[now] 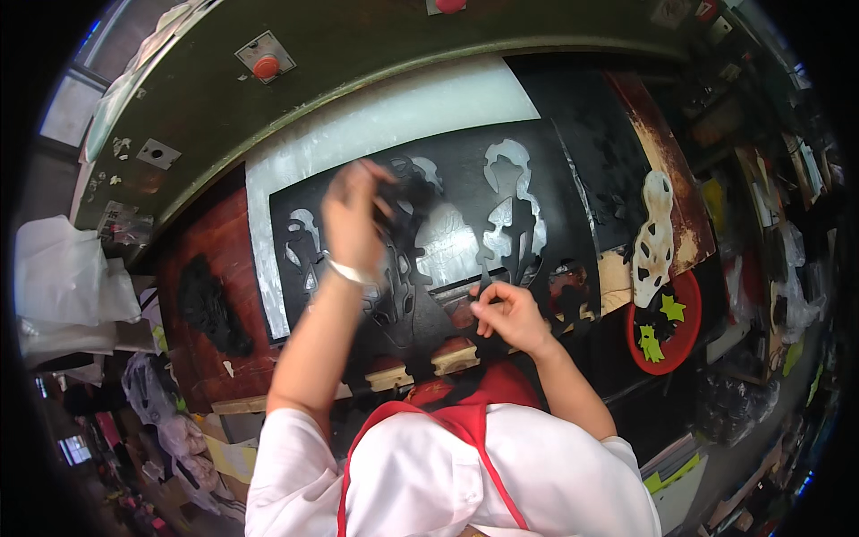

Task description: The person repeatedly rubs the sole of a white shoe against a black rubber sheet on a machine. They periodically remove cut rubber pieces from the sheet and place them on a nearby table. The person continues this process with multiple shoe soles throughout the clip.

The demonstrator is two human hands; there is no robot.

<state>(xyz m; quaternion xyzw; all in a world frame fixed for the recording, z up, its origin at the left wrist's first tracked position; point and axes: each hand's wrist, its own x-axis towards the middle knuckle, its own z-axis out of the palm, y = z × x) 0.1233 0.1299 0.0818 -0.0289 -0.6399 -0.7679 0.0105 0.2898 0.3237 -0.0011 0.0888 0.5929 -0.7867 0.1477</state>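
Observation:
A black sheet (465,161) with several shaped cut-outs lies on a pale white board (394,116). Over its left part, my left hand (353,219) is smeared by motion. Next to its fingers is a blurred black cut piece (416,186), which seems to move with the hand. My right hand (510,315) is closed, thumb and fingers pinching a thin black strip at the sheet's near edge. Through the openings the white board shows.
A dark tangled black heap (213,304) lies on the reddish-brown surface at left. At right are a pale, holed template-like piece (653,237) and a red bowl (687,336) with yellow-green cut pieces (651,345). A green machine beam with a red button (267,67) spans the far side.

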